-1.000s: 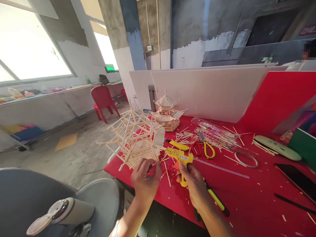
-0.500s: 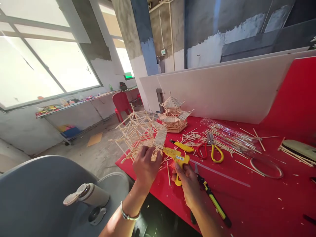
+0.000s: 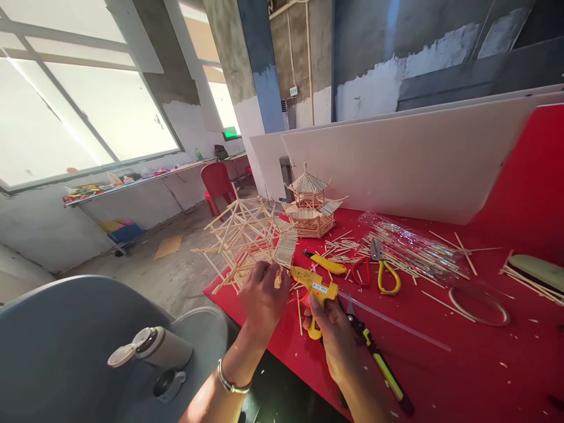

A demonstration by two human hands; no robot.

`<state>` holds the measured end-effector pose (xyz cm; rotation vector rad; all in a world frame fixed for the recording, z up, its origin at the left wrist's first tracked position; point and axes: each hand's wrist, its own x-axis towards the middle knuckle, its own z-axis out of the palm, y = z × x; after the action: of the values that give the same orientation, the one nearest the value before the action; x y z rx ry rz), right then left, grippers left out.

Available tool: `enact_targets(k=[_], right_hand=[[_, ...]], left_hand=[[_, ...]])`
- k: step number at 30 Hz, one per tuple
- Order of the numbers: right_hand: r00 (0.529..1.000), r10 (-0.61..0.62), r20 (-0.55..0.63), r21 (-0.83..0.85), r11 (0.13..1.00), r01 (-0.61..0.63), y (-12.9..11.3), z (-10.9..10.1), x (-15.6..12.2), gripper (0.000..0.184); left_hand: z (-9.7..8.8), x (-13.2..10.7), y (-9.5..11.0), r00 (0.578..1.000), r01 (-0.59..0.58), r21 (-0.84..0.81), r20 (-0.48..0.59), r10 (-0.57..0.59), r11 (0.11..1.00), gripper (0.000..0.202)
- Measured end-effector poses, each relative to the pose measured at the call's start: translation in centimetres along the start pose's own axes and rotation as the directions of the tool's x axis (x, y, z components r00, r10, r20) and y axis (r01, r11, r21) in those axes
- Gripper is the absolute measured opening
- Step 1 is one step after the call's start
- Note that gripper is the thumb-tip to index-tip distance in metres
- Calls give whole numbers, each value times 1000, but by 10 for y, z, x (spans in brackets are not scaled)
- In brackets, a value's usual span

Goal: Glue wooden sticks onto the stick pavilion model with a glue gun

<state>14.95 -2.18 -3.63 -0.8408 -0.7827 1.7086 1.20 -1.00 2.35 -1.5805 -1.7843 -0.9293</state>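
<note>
My right hand is wrapped round the handle of a yellow hot glue gun. A clear glue stick trails from the gun's back end to the right. The gun's nozzle points left, close to the fingers of my left hand, which are bent and pinched at the near side of a wooden stick pavilion frame. What those fingertips hold is hidden behind the hand. One slatted roof panel on the frame faces right. A second, roofed stick pavilion stands upright behind it.
On the red table lie a yellow utility knife, pliers with red and yellow handles, a black-and-green cutter, loose sticks and a plastic bag of sticks. A grey chair at left bears a white flask.
The view has shifted slightly. Both hands stay at nearly the same place by the frame, and the glue gun remains held with its nozzle near my left fingers.
</note>
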Motion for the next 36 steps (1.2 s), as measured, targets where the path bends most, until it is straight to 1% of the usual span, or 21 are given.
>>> enact_targets(k=[5, 11, 17, 25, 36], right_hand=[[1000, 13, -2, 6, 1000, -13, 0, -1, 0, 45], [1000, 20, 0, 12, 1000, -20, -1, -2, 0, 44], [999, 36, -26, -12, 999, -36, 0, -2, 1, 45], [1000, 18, -21, -14, 1000, -19, 0, -1, 0, 45], [1000, 17, -23, 6, 1000, -17, -3, 1, -2, 47]], left_hand=[[1, -1, 0, 1000, -3, -29, -12, 3, 1000, 8], [3, -3, 0, 998, -27, -55, -61, 23, 998, 9], [4, -3, -1, 996, -57, -75, -70, 52, 996, 9], [5, -5, -3, 997, -53, -88, -59, 48, 995, 10], [6, -8, -4, 997, -39, -96, -73, 32, 995, 12]])
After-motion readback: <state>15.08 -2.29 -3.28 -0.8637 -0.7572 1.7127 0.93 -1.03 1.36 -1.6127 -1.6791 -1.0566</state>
